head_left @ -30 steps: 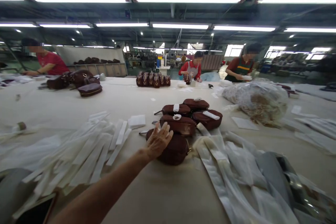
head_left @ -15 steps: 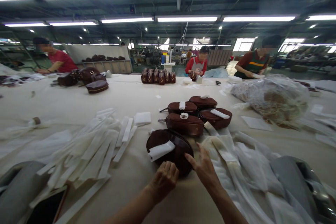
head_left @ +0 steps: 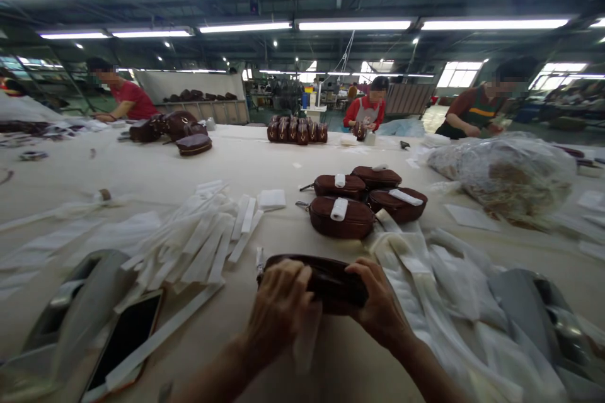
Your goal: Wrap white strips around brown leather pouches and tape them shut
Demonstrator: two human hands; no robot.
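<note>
Phone [head_left: 120, 340] with a flat black glass face lies on the left, next to a pile of thin white paper strips [head_left: 198, 239]. Near the middle, the left hand [head_left: 278, 308] and the right hand [head_left: 378, 308] both grip a small dark brown pouch [head_left: 326, 277], smooth like leather, held just above the pale cloth table [head_left: 236, 164]. Behind it sit three more round brown pouches [head_left: 340, 217] with white paper rolls on top. On the right lies a crinkly clear plastic bag [head_left: 510, 170]. No writing can be read.
</note>
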